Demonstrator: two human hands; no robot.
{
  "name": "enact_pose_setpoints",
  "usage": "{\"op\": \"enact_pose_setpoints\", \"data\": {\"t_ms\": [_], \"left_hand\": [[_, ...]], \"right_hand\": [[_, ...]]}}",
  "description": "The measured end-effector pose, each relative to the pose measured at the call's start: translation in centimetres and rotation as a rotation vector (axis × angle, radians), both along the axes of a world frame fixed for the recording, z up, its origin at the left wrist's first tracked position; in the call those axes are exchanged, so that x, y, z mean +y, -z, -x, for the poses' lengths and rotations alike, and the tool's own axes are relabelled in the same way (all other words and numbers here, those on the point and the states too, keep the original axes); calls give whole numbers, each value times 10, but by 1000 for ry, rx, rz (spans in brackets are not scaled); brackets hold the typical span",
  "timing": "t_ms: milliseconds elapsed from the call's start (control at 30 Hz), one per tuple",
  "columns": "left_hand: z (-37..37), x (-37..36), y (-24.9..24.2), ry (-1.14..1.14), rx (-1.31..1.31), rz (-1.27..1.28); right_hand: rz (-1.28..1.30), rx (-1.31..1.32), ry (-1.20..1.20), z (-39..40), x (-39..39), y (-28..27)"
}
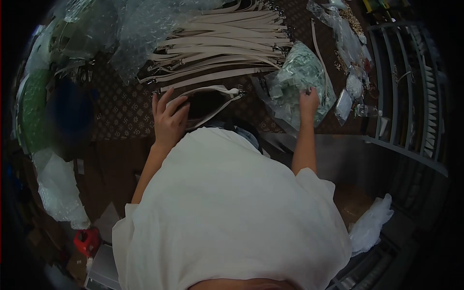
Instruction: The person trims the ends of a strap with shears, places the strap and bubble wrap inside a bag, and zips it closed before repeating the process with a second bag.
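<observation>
A pale bag (212, 118) with a dark inside lies at the table's near edge, its mouth gaping. Metal hardware (237, 92) shows at its right end. My left hand (170, 118) grips the bag's left end, fingers somewhat spread over the rim; the thumb is hidden. To the right stands a clear plastic bag (297, 67) full of small pale-green, translucent packets. My right hand (309, 104) is over these packets with its fingers closed together. What sits between those fingers is too small to make out.
Many cream straps (217, 48) with metal clips lie in a row behind the bag. Bubble wrap (140, 34) covers the back left. More plastic bags (343, 104) and small hardware lie at right, beside a grey metal rack (386, 87). A red container (87, 241) is low at left.
</observation>
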State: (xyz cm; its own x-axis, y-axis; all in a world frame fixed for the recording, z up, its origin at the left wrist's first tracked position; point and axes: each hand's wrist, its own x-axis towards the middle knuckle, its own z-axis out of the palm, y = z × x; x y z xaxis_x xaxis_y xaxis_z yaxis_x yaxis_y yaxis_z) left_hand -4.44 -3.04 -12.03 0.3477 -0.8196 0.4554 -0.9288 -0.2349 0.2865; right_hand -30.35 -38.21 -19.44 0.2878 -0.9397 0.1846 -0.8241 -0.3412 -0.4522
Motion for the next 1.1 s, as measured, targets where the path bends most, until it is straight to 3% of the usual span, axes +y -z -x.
{"op": "enact_pose_setpoints", "data": {"t_ms": [33, 100, 200, 267, 300, 367, 533, 600, 733, 800, 833, 900, 933, 1000, 1100], "left_hand": [[1, -1, 0, -66, 13, 84], [4, 0, -4, -152, 18, 166], [5, 1, -9, -295, 170, 203], [6, 3, -6, -376, 586, 335], [6, 4, -4, -402, 583, 337], [4, 6, 1, -397, 719, 335], [4, 4, -8, -335, 706, 302], [3, 3, -7, -304, 681, 303], [5, 5, 2, -242, 622, 298], [6, 8, 4, -242, 621, 266], [6, 8, 5, -236, 619, 259], [6, 8, 5, -236, 617, 252], [5, 7, 3, -239, 618, 249], [4, 5, 1, -244, 615, 251], [4, 4, -1, -245, 633, 240]], "right_hand": [[-8, -1, -19, -7, -2, -1], [-42, 165, 193, -22, -7, -6], [-115, 138, 108, -20, -14, -1], [-67, 35, 67, -9, -16, -5], [-26, -69, 59, -5, -15, -7], [-6, -19, 54, -2, -10, -22], [95, -58, 98, 4, -7, -55], [-27, 92, 123, 4, -10, -69], [-9, 52, 202, 4, -7, -73], [293, 77, 80, 11, -15, -57], [291, 75, 78, -1, -7, -63], [70, -514, -10, -32, 20, -79], [68, -516, -14, -45, 34, -86], [-259, -670, -239, -73, 64, -100], [-423, -554, -630, -105, 115, -121]]}}
